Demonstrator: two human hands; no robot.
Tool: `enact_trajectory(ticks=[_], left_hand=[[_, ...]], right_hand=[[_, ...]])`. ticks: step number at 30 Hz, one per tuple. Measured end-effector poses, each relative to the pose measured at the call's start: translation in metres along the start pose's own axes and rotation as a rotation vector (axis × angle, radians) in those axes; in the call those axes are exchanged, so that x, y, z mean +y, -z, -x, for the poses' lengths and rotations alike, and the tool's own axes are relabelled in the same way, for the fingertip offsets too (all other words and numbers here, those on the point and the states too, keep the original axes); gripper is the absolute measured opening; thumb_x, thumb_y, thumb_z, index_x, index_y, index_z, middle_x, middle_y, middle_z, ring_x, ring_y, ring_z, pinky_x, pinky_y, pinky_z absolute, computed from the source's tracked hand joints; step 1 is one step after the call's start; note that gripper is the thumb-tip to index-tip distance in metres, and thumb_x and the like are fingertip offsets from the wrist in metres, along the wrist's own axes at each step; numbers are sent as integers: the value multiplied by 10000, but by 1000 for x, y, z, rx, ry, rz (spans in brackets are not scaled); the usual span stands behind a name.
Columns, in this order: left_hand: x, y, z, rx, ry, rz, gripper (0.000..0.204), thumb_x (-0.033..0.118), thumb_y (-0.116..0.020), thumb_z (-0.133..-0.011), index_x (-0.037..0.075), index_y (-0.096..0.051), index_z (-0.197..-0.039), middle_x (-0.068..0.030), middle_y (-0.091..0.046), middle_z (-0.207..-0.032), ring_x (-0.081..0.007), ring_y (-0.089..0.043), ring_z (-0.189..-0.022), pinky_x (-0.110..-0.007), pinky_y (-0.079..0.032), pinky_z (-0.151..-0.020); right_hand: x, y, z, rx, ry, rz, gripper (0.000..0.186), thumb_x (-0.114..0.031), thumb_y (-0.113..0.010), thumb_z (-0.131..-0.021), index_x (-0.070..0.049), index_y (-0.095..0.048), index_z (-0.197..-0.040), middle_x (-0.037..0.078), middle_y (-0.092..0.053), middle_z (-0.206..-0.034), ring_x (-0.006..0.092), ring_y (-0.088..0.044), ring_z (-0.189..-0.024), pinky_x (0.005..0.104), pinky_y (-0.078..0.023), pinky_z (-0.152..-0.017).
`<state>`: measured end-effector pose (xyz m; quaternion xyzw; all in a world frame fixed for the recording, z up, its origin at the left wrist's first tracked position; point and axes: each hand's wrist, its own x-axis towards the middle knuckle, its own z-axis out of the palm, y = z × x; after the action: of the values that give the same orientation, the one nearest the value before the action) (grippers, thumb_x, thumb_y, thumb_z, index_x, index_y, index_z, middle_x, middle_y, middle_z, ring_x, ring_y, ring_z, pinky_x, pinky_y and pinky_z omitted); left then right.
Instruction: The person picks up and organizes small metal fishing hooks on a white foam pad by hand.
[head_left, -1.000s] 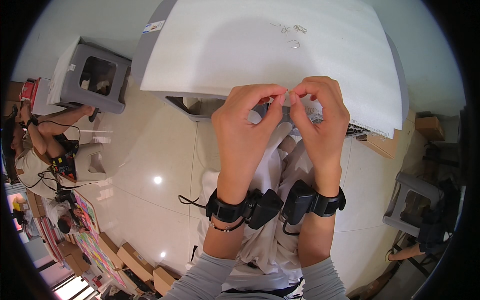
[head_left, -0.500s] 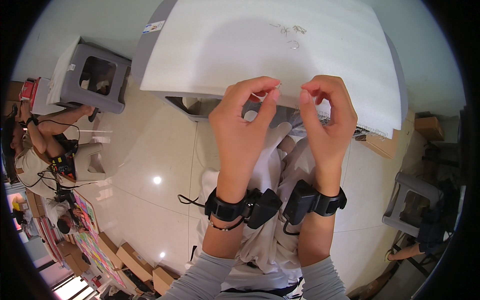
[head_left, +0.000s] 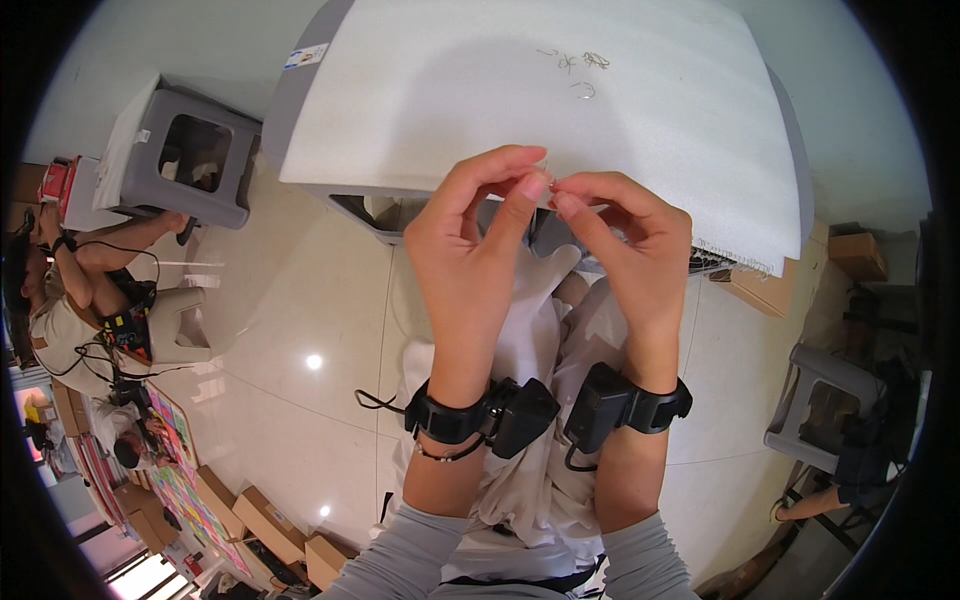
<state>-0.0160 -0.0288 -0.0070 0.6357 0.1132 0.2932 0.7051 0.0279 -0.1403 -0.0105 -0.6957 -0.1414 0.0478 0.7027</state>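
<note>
Both hands are raised over my lap at the near edge of a white foam sheet (head_left: 700,110) on a grey stool (head_left: 283,135). My left hand (head_left: 470,235) is closed in a pinch on a tiny, thin object, possibly wire, too small to make out. My right hand (head_left: 625,240) is pinched at that same small object, its fingertips meeting those of the left. Small thin metal wire pieces (head_left: 590,60) lie near the back of the sheet, and a row of similar thin pieces (head_left: 740,263) hangs along its near right edge. Black devices (head_left: 520,415) are strapped on both wrists.
A seated person (head_left: 90,300) is at the left by another grey stool (head_left: 195,120); a second person (head_left: 135,445) is behind, near cardboard boxes (head_left: 270,525). At right are a box (head_left: 855,255), a grey stool (head_left: 805,430) and another person's limb (head_left: 810,505).
My fingertips parted about half a second ago and now meet again, shifted slightly left. The right hand has turned inward and moved leftward; the left has moved left.
</note>
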Motion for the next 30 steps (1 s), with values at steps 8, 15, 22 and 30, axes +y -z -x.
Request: enact_trajectory(ticks=[8, 15, 22, 30], left_hand=[[2, -4, 2, 5, 35, 56, 147, -16, -652, -815, -20, -640, -962, -62, -654, -928, -97, -574, -803, -222, -469, -745], [1, -5, 2, -18, 9, 55, 176, -33, -641, -815, -17, -626, -989, -55, -642, -955, -95, -574, -813, -220, -472, -747], [2, -4, 1, -89, -19, 46, 216, 16, -628, -847, 10, -596, -1060, -27, -612, -898, -83, -568, -832, -210, -448, -766], [1, -3, 1, -137, -45, 58, 189, 7, -613, -853, 10, -601, -1042, -22, -599, -916, -79, -552, -840, -212, -447, -767]], right_hand=[[0, -4, 2, 54, 18, -105, 79, -13, -688, -782, -17, -690, -861, 15, -666, -786, 50, -553, -632, 176, -426, -543], [-1, -4, 2, 63, 53, -113, 56, -16, -676, -791, -6, -675, -847, 13, -658, -790, 52, -551, -633, 178, -433, -549], [-4, -3, 3, 46, 24, -162, 65, -19, -661, -805, -3, -652, -868, 0, -637, -801, 51, -542, -639, 183, -434, -560], [-2, -1, 2, 3, 37, -213, 71, -29, -654, -823, 3, -635, -884, 6, -622, -843, 62, -545, -691, 199, -448, -601]])
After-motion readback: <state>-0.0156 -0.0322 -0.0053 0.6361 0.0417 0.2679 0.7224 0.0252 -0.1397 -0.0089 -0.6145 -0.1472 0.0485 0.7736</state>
